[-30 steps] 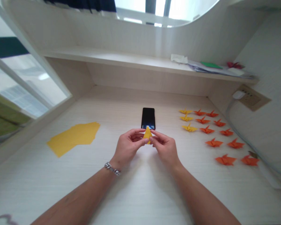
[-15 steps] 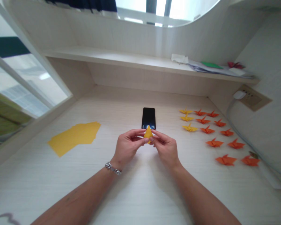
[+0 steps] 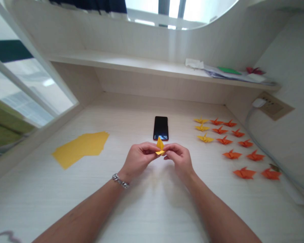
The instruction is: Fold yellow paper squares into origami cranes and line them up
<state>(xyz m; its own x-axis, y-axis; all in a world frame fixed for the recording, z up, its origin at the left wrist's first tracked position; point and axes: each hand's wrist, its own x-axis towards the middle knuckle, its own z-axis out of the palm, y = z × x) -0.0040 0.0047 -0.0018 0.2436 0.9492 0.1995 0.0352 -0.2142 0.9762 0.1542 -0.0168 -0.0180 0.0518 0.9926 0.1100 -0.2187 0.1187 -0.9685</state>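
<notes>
Between my two hands is a small piece of folded yellow paper [image 3: 160,144], its point facing away from me and a flap bent toward me at its near end. My left hand [image 3: 142,156] pinches its left side between thumb and fingers. On the other side, my right hand [image 3: 178,157] grips the right edge with thumb and forefinger. Just beyond the paper, a black phone [image 3: 160,127] lies flat on the desk. Finger undersides and part of the paper's lower folds are hidden.
Yellow paper sheets [image 3: 81,146] lie overlapped at the left. On the right stand yellow paper cranes [image 3: 205,138] and several orange paper cranes [image 3: 232,154] in rows. A cable [image 3: 266,152] runs from the wall socket [image 3: 275,106] along the right. A shelf [image 3: 142,65] spans the back.
A flap at the near end of the yellow paper now folds down toward me. My fingers have shifted outward to its sides, and the right thumb has drawn back a little.
</notes>
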